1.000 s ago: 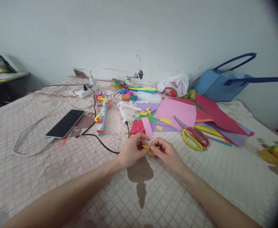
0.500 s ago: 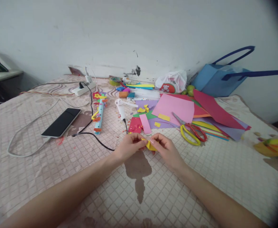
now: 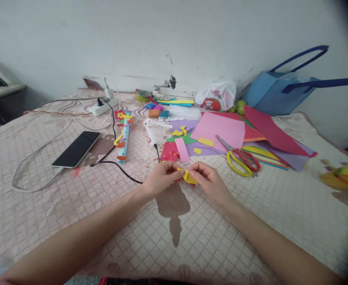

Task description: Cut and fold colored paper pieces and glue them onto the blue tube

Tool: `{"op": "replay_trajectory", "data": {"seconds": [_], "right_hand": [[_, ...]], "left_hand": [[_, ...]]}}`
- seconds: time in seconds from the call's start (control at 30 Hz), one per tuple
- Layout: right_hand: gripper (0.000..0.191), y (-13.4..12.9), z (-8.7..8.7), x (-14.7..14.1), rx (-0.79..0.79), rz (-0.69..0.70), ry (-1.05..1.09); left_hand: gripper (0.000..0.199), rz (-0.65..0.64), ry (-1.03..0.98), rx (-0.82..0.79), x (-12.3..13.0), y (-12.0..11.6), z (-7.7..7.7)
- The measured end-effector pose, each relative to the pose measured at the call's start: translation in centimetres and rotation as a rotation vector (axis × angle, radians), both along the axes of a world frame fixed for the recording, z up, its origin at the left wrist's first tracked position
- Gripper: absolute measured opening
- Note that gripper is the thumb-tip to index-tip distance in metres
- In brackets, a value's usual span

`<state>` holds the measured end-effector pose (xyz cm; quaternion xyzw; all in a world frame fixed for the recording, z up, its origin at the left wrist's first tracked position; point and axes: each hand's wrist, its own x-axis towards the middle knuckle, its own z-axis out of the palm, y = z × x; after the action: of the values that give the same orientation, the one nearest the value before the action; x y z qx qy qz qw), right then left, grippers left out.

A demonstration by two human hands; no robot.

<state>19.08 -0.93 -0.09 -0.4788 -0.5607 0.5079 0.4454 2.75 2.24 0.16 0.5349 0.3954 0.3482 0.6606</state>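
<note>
yellow piece [image 3: 189,177] | small, creased | tilted | between left hand [image 3: 161,178] and right hand [image 3: 212,181] fingertips

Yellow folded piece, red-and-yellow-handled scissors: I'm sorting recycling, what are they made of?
Yellow folded piece: probably matte paper, from its creases. Red-and-yellow-handled scissors: likely dull metal blades, thin and grey; handles perhaps smooth plastic, evenly coloured.
</note>
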Motion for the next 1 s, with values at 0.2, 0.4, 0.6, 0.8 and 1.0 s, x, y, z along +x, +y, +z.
{"op": "replay_trajectory", "data": {"seconds": [0.2, 0.4, 0.6, 0.8, 1.0], "right_hand": [[0.012, 0.16, 0.5, 0.1, 0.01, 0.059, -0.066], [0.012, 0.39, 0.47, 0.66, 0.086, 0.099, -0.179], [0.012, 0.42, 0.5, 0.76, 0.083, 0.098, -0.186], [0.012, 0.29, 0.42, 0.48, 0.1, 0.058, -0.187], [0.011, 0.18, 0.33, 0.44, 0.126, 0.023, -0.199]], "left_hand": [[0.019, -0.021, 0.051, 0.11, -0.04, 0.0, -0.12], [0.018, -0.023, 0.074, 0.161, -0.05, -0.02, -0.35], [0.016, -0.007, 0.017, 0.03, -0.11, -0.1, 0.13], [0.016, 0.027, -0.077, -0.087, -0.12, -0.15, 0.21], [0.034, 0.02, -0.104, -0.166, -0.06, 0.03, 0.41]]}}
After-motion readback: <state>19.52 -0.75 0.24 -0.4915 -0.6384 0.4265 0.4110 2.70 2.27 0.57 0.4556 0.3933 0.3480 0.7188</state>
